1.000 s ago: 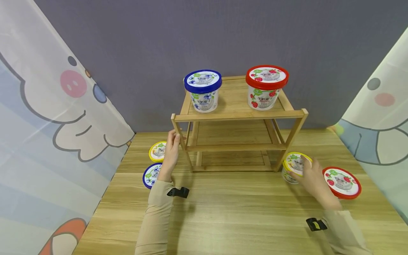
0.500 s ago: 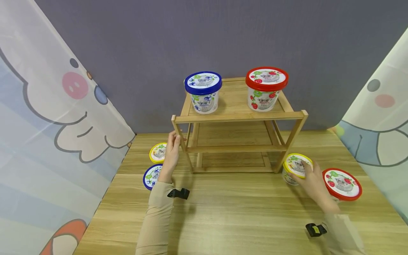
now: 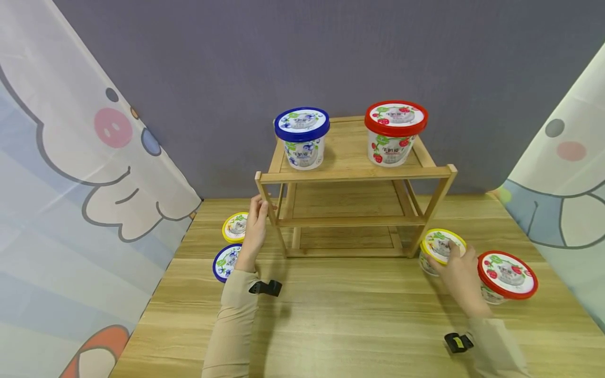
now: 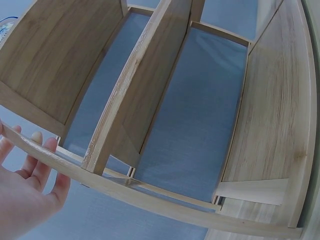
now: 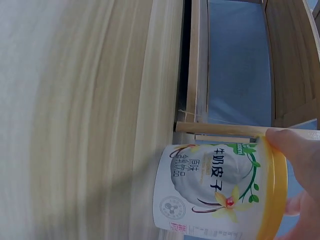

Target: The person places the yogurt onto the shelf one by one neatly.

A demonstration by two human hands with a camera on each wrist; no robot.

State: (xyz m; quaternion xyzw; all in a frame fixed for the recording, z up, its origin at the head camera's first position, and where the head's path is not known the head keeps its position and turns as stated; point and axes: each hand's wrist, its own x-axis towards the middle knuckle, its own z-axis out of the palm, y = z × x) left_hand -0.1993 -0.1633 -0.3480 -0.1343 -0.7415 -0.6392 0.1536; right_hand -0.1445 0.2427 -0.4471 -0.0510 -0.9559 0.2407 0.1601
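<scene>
Right wrist view gives me the side of the yellow tub (image 5: 215,195), with its large characters and a flower, while the head view gives me mainly its lid (image 3: 437,245) from above. My right hand (image 3: 457,273) holds it by the rim, thumb (image 5: 285,139) on the edge nearer the rack (image 3: 359,174) and fingers partly hidden round the far side. That forearm slants inward from the lower right, palm down over the lid. The tub sits upright just beside the rack's front right foot; I can't tell whether its base touches the table (image 3: 350,315).

My left hand (image 3: 255,228) grips the rack's front left post (image 4: 125,192). From the head its fingers are mostly behind the wood; the left wrist view shows them wrapped past it, bent, the forearm reaching nearly straight forward.

Up on the rack stand the top blue tub (image 3: 302,139) and the top red tub (image 3: 394,134). Beside my right hand is the low red tub (image 3: 508,275); my left arm partly covers the low blue tub (image 3: 227,262) and the other yellow tub (image 3: 235,228).
</scene>
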